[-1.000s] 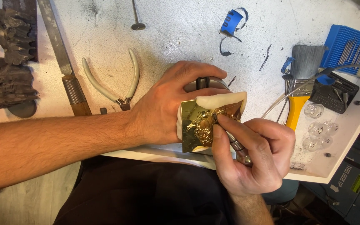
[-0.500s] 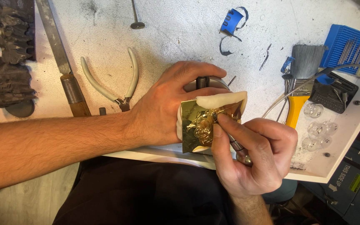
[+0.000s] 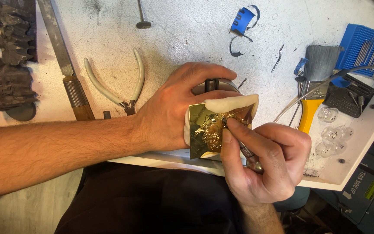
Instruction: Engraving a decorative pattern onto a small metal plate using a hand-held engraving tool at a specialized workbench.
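The brass sheet (image 3: 204,123) is glossy gold metal on a matt, cream putty pad (image 3: 226,104). The white worktop (image 3: 187,39) looks rough and speckled; the pliers (image 3: 122,86) have smooth plastic handles.

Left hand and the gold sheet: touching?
Touching. The head view shows the left hand wrapped around the work, its thumb lying against the edge of the gold sheet, no gap visible between them.
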